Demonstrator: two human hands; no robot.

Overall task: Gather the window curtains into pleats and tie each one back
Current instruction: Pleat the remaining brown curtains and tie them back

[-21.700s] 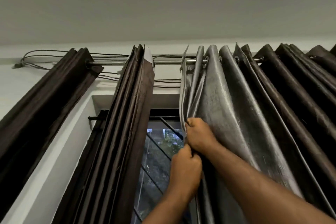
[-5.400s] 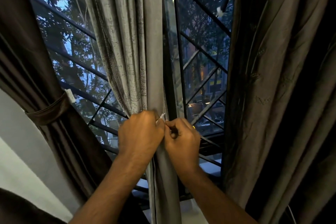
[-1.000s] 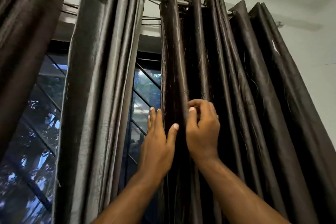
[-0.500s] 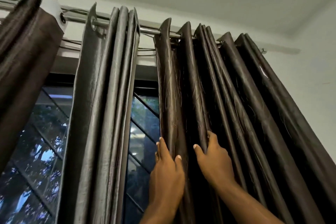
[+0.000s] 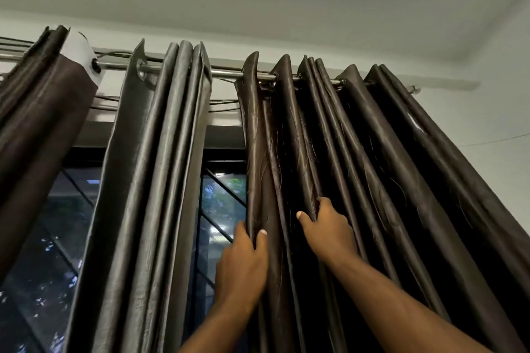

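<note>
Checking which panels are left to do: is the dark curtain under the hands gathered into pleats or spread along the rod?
Spread. The dark curtain fans in separate folds along the rod, unlike the bunched grey curtain.

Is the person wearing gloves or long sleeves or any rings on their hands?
No. The left hand and right hand are both bare, with no gloves, rings or watch showing. The forearms are bare too, so no sleeves reach into view. The fingernails look short and pale.
</note>
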